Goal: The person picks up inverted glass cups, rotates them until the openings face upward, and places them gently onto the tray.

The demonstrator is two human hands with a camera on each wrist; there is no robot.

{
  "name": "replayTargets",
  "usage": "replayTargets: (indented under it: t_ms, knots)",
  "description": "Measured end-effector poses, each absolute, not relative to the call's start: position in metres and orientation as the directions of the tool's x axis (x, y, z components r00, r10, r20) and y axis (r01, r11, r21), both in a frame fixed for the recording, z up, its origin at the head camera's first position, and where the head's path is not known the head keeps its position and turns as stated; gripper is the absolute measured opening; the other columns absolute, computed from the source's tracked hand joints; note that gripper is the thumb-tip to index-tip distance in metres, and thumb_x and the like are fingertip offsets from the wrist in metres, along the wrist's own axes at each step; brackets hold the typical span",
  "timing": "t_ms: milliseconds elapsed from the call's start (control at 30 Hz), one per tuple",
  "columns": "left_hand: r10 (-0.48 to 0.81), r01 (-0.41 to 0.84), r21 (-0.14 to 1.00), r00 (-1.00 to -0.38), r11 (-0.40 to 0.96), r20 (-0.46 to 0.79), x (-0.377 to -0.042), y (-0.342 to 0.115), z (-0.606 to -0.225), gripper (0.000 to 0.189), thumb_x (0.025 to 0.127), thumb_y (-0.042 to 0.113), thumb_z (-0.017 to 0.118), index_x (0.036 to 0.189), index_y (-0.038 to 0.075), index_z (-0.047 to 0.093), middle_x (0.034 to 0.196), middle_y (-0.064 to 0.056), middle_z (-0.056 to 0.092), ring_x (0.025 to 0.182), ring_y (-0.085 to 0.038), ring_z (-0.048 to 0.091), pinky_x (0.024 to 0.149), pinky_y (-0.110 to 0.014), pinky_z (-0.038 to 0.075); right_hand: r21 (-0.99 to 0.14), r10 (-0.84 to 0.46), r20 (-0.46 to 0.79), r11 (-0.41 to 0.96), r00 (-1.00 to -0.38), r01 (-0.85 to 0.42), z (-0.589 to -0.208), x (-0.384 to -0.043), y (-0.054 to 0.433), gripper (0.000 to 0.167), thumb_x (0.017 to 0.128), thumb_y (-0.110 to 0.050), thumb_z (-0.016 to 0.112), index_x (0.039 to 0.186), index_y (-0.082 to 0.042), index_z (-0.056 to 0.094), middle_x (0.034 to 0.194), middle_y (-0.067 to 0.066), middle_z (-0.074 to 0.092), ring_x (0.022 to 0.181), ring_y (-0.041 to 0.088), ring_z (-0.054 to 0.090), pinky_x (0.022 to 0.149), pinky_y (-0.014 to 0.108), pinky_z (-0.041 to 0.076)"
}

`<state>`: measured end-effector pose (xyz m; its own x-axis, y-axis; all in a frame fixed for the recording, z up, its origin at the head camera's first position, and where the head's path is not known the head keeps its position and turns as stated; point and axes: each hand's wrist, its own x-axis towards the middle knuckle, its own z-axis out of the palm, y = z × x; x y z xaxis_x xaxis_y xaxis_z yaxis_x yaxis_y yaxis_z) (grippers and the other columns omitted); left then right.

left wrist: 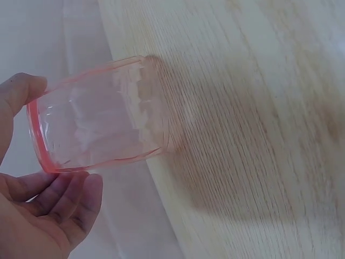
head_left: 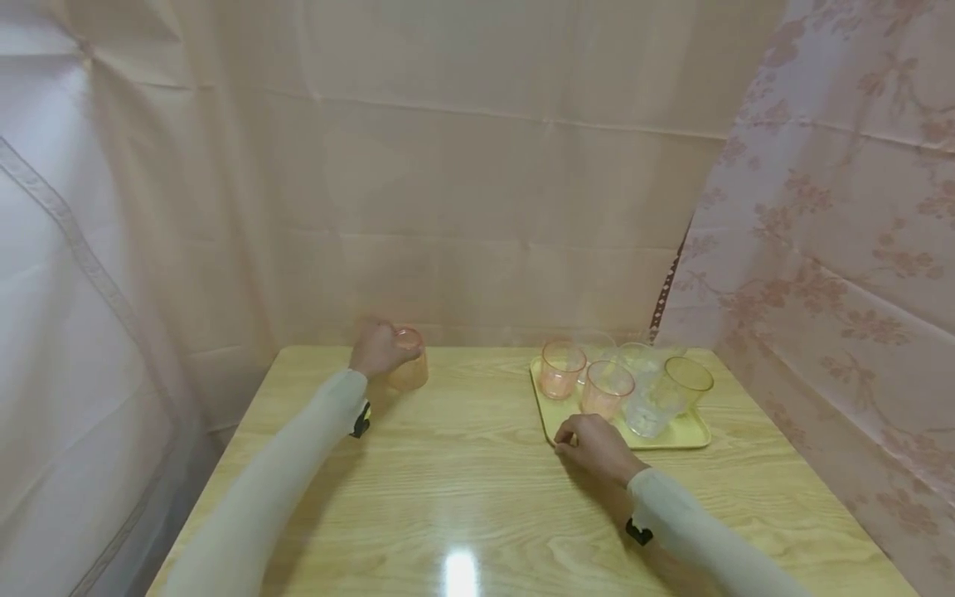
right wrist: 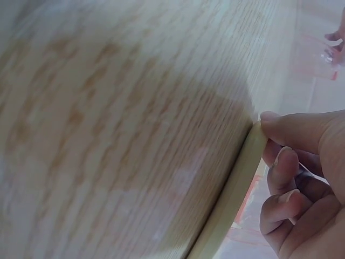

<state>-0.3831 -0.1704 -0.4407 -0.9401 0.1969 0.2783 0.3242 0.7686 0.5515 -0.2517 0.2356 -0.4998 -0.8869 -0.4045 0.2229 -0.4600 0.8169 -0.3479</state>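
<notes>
At the back left of the table my left hand (head_left: 379,350) grips a pink-tinted clear drinking glass (head_left: 409,375) by its rim. In the left wrist view thumb and fingers lie on opposite sides of the rim of this glass (left wrist: 102,116), its base right at the tabletop. My right hand (head_left: 597,448) pinches the near left corner of a pale yellow tray (head_left: 681,434) between thumb and index finger. The right wrist view shows that pinch at the end of the tray's edge (right wrist: 232,199), with the other fingers curled below.
Two more pink glasses, one of them a front pink glass (head_left: 608,388), stand on the tray with several clear glasses and a tilted yellow glass (head_left: 688,383). The wood-grain table (head_left: 462,473) ends at a beige curtain (head_left: 477,182) behind; a flowered curtain (head_left: 850,274) hangs on the right.
</notes>
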Motion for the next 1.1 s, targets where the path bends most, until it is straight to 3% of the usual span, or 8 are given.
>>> replayTargets:
  t_ms: [167, 233, 333, 633, 733, 867, 933, 1100]
  knots:
    - [0.224, 0.352, 0.530, -0.930, 0.771, 0.291, -0.373, -0.162, -0.436, 0.035, 0.084, 0.036, 0.084, 0.082, 0.002, 0.072, 0.063, 0.003, 0.051, 0.062, -0.016, 0.046, 0.060, -0.034, 0.045, -0.363, -0.407, 0.215, 0.811, -0.888, -0.459, -0.501, -0.253, 0.237, 0.007, 0.086, -0.012, 0.083, 0.088, -0.016, 0.078, 0.085, -0.010, 0.070, 0.078, 0.009, 0.066, 0.069, 0.028, 0.054]
    - [0.227, 0.352, 0.528, -0.931, 0.773, 0.287, -0.371, -0.159, -0.435, 0.037, 0.083, 0.036, 0.085, 0.080, 0.002, 0.070, 0.060, 0.004, 0.042, 0.059, -0.015, 0.038, 0.055, -0.031, 0.038, -0.357, -0.408, 0.217, 0.813, -0.887, -0.461, -0.503, -0.253, 0.237, 0.007, 0.086, -0.013, 0.084, 0.087, -0.017, 0.078, 0.084, -0.011, 0.070, 0.078, 0.008, 0.065, 0.069, 0.028, 0.054]
    - [0.227, 0.342, 0.520, -0.935, 0.783, 0.272, -0.367, -0.157, -0.433, 0.043, 0.084, 0.038, 0.084, 0.083, -0.002, 0.069, 0.065, 0.001, 0.045, 0.060, -0.015, 0.038, 0.056, -0.031, 0.037, -0.341, -0.405, 0.223, 0.819, -0.886, -0.461, -0.503, -0.254, 0.237, 0.008, 0.085, -0.014, 0.084, 0.087, -0.019, 0.078, 0.084, -0.012, 0.070, 0.078, 0.008, 0.065, 0.069, 0.029, 0.054]
    - [0.248, 0.356, 0.543, -0.932, 0.761, 0.263, -0.356, -0.157, -0.428, 0.038, 0.083, 0.035, 0.085, 0.107, 0.007, 0.078, 0.062, 0.003, 0.041, 0.057, -0.014, 0.036, 0.049, -0.029, 0.030, -0.302, -0.403, 0.236, 0.835, -0.884, -0.461, -0.501, -0.254, 0.237, 0.008, 0.085, -0.016, 0.084, 0.084, -0.019, 0.077, 0.082, -0.012, 0.070, 0.081, 0.011, 0.067, 0.071, 0.034, 0.055]
    - [0.256, 0.361, 0.561, -0.931, 0.745, 0.259, -0.351, -0.157, -0.428, 0.034, 0.083, 0.034, 0.085, 0.095, 0.004, 0.074, 0.061, 0.004, 0.036, 0.056, -0.013, 0.032, 0.049, -0.029, 0.027, -0.297, -0.403, 0.235, 0.837, -0.884, -0.460, -0.500, -0.254, 0.237, 0.008, 0.085, -0.015, 0.084, 0.084, -0.020, 0.077, 0.082, -0.012, 0.071, 0.082, 0.013, 0.068, 0.073, 0.036, 0.056]
    - [0.251, 0.346, 0.587, -0.938, 0.732, 0.240, -0.344, -0.154, -0.427, 0.045, 0.083, 0.036, 0.085, 0.074, 0.007, 0.052, 0.064, 0.004, 0.033, 0.056, -0.012, 0.030, 0.050, -0.029, 0.026, -0.304, -0.403, 0.233, 0.834, -0.885, -0.460, -0.500, -0.254, 0.237, 0.007, 0.086, -0.015, 0.084, 0.085, -0.019, 0.078, 0.083, -0.011, 0.071, 0.082, 0.013, 0.068, 0.074, 0.037, 0.057]
    - [0.262, 0.354, 0.602, -0.935, 0.716, 0.238, -0.341, -0.152, -0.426, 0.048, 0.083, 0.037, 0.085, 0.072, 0.008, 0.048, 0.065, 0.003, 0.037, 0.056, -0.012, 0.033, 0.050, -0.028, 0.028, -0.304, -0.400, 0.231, 0.837, -0.887, -0.456, -0.500, -0.254, 0.237, 0.007, 0.086, -0.015, 0.084, 0.086, -0.019, 0.078, 0.084, -0.011, 0.071, 0.082, 0.013, 0.068, 0.074, 0.036, 0.057]
    - [0.276, 0.348, 0.671, -0.937, 0.654, 0.216, -0.329, -0.145, -0.425, 0.041, 0.082, 0.036, 0.086, 0.081, 0.007, 0.057, 0.071, 0.000, 0.050, 0.059, -0.014, 0.044, 0.051, -0.029, 0.039, -0.309, -0.402, 0.220, 0.836, -0.889, -0.454, -0.500, -0.253, 0.236, 0.006, 0.086, -0.014, 0.083, 0.087, -0.017, 0.078, 0.084, -0.011, 0.072, 0.082, 0.014, 0.069, 0.073, 0.037, 0.057]
